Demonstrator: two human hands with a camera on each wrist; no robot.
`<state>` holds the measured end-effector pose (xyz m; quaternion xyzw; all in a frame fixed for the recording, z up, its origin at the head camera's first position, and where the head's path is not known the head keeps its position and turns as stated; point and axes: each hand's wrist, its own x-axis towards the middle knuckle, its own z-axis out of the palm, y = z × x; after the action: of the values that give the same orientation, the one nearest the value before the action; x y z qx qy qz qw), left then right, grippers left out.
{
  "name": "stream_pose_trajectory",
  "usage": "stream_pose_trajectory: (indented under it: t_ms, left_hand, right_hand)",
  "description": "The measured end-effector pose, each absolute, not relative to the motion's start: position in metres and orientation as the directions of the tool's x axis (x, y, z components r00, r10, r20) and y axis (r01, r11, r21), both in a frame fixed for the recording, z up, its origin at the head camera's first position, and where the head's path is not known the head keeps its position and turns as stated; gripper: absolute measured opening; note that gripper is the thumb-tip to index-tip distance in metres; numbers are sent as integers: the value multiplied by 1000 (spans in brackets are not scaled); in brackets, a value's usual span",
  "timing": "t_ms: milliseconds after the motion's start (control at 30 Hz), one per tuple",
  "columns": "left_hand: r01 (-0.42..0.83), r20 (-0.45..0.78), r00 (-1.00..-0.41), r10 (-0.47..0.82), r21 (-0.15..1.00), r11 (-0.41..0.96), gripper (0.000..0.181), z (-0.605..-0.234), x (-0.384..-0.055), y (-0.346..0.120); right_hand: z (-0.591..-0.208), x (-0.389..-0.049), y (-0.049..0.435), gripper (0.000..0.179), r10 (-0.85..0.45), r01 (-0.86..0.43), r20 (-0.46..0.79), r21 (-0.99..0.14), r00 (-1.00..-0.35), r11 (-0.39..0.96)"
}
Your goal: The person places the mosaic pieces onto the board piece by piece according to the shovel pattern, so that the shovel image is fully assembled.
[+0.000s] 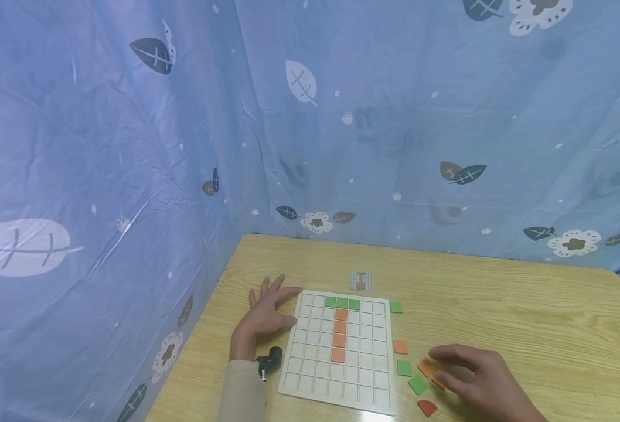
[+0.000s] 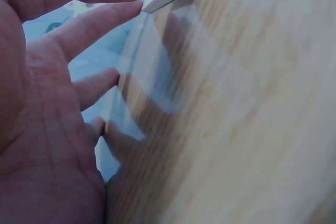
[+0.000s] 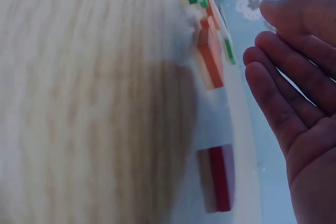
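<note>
A white grid board [image 1: 317, 369] lies on the table with three green tiles [image 1: 342, 302] in its top row and three orange tiles [image 1: 339, 340] running down below them. My left hand [image 1: 265, 313] is spread at the board's upper left edge, index finger and thumb touching its side. Loosely bent, my right hand [image 1: 481, 375] hovers over loose tiles right of the board, with nothing between its fingers in the right wrist view. Nearest it are an orange tile [image 1: 426, 367], a green tile [image 1: 418, 384] and a red quarter-round tile [image 1: 427, 407].
Behind the board lies a small pattern card [image 1: 361, 281]. More loose tiles line the board's right side, among them a green one [image 1: 396, 307] and an orange one [image 1: 401, 346]. A black device [image 1: 270, 360] sits by my left wrist. Blue curtains [image 1: 394, 117] enclose the table.
</note>
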<state>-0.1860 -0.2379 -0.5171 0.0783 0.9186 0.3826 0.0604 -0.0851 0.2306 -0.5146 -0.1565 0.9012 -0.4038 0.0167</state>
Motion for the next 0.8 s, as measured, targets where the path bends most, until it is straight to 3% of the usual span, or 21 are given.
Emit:
stream_pose_trajectory:
  t_ms: [200, 800]
  left_hand:
    - [96, -48, -981, 186, 719, 689, 77, -518, -186, -238]
    - [87, -53, -983, 178, 715, 694, 77, -519, -186, -237]
  right_hand:
    - [-522, -87, 236, 35, -334, -188, -64, -720, -940, 668]
    - [-531, -79, 244, 32, -415, -362, 113, -719, -903, 593]
